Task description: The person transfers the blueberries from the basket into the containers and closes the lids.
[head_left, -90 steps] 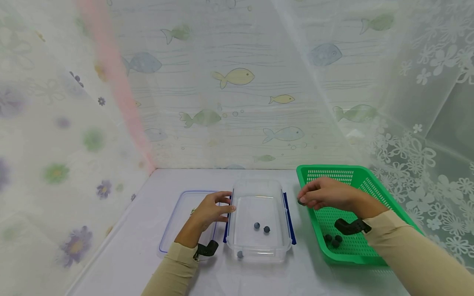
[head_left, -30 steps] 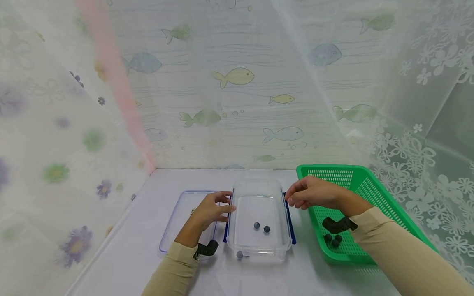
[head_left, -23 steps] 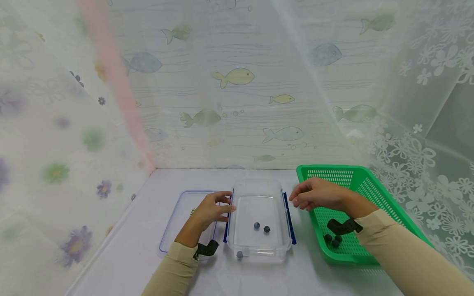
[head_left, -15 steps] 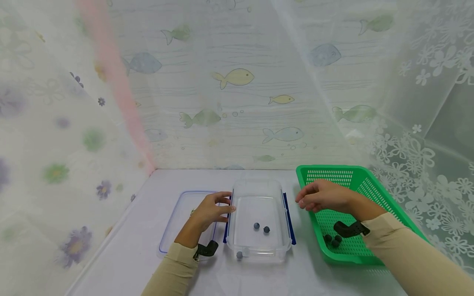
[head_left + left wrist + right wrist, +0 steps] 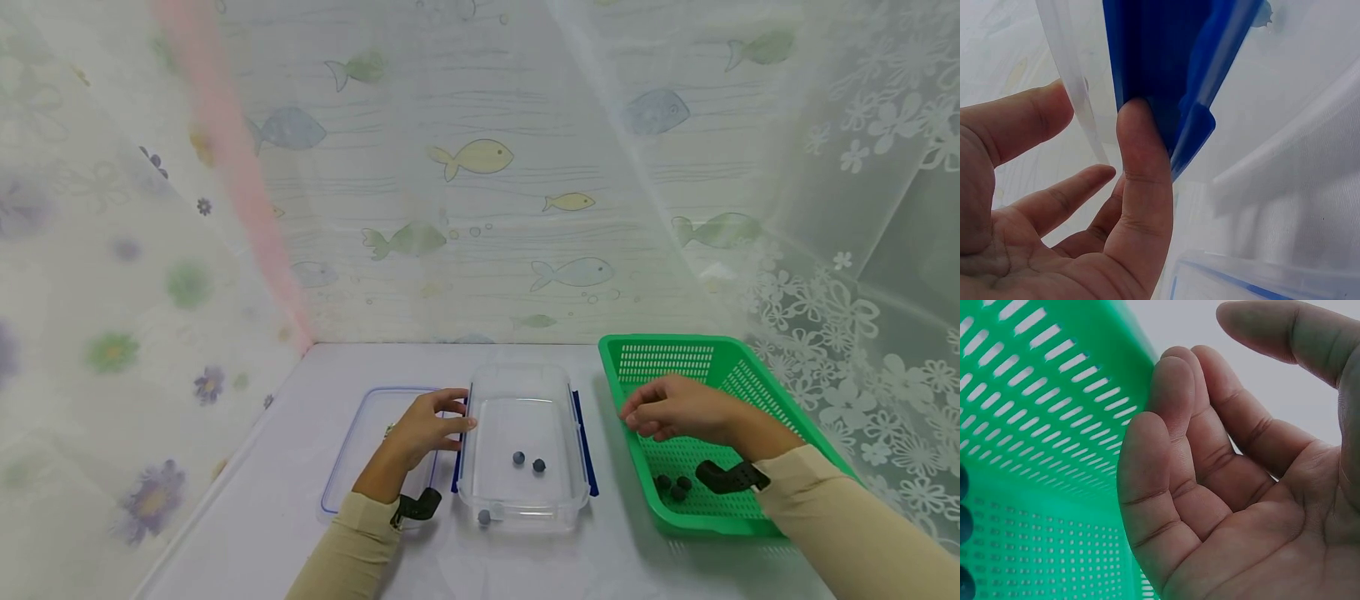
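Observation:
A clear plastic food container (image 5: pixel 525 425) with blue side latches stands in the middle of the table, and three blueberries (image 5: pixel 539 466) show in it. My left hand (image 5: pixel 423 429) grips its left side. In the left wrist view the thumb lies at the clear rim and a finger presses against the blue latch (image 5: pixel 1160 50). Over the left rim of the green basket (image 5: pixel 645 483) hovers my right hand (image 5: pixel 678 408), palm bare and fingers loosely bent. Three more blueberries (image 5: pixel 678 492) lie in the basket's near left corner, partly visible in the right wrist view too.
A clear lid with a blue seal (image 5: pixel 352 433) lies on the white table left of the container, partly under my left arm. Patterned curtains (image 5: pixel 480 250) enclose the table at the back and sides. The basket's perforated wall rises beside my right fingers.
Three seconds ago my right hand pinched a blueberry; it went left to the container's right edge, then came back right over the basket without the berry. My left hand stays put.

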The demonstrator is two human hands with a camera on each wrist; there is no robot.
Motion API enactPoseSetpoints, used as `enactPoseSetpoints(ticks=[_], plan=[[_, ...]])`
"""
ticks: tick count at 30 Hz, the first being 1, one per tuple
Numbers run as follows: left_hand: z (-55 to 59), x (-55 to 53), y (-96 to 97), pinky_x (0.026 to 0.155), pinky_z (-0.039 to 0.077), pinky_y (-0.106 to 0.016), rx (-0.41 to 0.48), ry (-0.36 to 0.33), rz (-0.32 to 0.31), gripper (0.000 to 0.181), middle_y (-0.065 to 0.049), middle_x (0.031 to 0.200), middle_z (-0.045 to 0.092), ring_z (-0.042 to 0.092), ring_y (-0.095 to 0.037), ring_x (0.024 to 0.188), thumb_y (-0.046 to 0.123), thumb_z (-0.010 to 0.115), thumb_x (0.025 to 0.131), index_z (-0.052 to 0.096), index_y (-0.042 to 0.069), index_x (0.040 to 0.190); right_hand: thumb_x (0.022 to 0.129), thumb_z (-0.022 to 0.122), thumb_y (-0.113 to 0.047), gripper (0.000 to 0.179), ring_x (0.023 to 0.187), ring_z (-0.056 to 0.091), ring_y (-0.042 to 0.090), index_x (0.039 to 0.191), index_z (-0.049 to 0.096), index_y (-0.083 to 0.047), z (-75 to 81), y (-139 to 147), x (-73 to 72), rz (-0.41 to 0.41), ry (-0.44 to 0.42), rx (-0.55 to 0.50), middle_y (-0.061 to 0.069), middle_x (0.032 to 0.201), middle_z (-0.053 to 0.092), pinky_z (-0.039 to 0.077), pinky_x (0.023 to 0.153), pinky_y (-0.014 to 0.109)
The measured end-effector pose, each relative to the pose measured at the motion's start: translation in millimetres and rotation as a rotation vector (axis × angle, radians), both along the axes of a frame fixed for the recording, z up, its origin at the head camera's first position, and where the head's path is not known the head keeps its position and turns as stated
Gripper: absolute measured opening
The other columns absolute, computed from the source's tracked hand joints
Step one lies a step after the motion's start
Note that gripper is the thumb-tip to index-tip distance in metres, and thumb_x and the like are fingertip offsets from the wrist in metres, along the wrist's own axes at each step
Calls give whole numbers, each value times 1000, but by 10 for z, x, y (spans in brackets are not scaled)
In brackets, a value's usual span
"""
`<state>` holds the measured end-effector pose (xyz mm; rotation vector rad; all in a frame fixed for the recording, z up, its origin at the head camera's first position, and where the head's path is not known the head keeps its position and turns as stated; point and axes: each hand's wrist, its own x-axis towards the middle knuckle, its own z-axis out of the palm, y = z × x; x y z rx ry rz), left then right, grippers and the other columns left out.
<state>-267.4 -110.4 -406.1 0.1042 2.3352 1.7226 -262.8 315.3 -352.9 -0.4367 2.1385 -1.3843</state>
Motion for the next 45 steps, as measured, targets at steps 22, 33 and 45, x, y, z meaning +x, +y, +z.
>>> enactPoseSetpoints(ticks=[22,33,45], plan=[[23,-2,5,81,66,-40,3,6,-7,70,-20,138,57,71,-32,105,18,83,90,51,7,152,104,58,-16,30,71,50,15,120,65,9,-374,419,36,-1,-24,41,5,86,61,51,63,32],[3,-7,-11,81,66,-40,6,3,-6,70,-20,138,57,71,-32,106,19,82,90,51,8,152,101,62,-17,31,99,69,25,122,68,4,-497,546,75,-92,-67,181,13,116,69,60,78,40],[16,13,-5,80,66,-40,11,-2,-2,68,-24,142,55,70,-34,108,16,81,91,52,9,151,99,65,-18,24,74,65,20,111,73,1,-543,518,112,-90,-75,256,9,107,69,51,58,32]])
